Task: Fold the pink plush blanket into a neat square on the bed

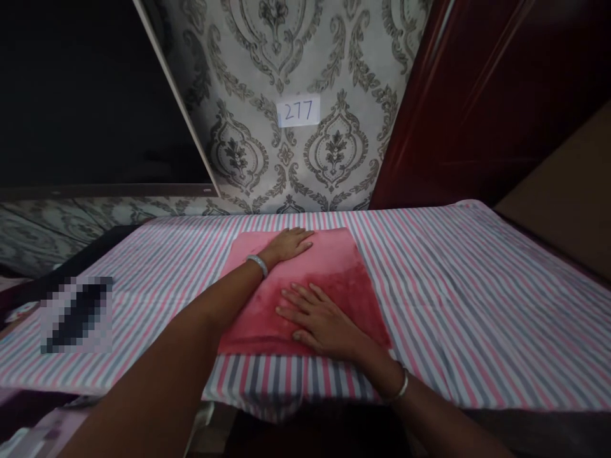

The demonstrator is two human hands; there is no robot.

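A roughly square pink-red cloth (pixel 329 254) lies flat in front of me, paler along its far part and deeper red nearer me. My left hand (pixel 289 244) rests flat on the pale far part, fingers stretched toward the right. Nearer to me, my right hand (pixel 322 321) lies palm down on the darker red part, its fingers spread and pointing to the far left. Neither hand grips anything. The left wrist wears a wide silvery bracelet, the right wrist a thin bangle.
A striped pink, grey and white sheet (pixel 453 286) covers the table. A dark screen (pixel 95 95) stands at the far left, a dark red glossy panel (pixel 477 95) at the right. Behind is patterned wallpaper with a paper label (pixel 298 111) reading 277. A pixelated patch (pixel 76 315) hides something at left.
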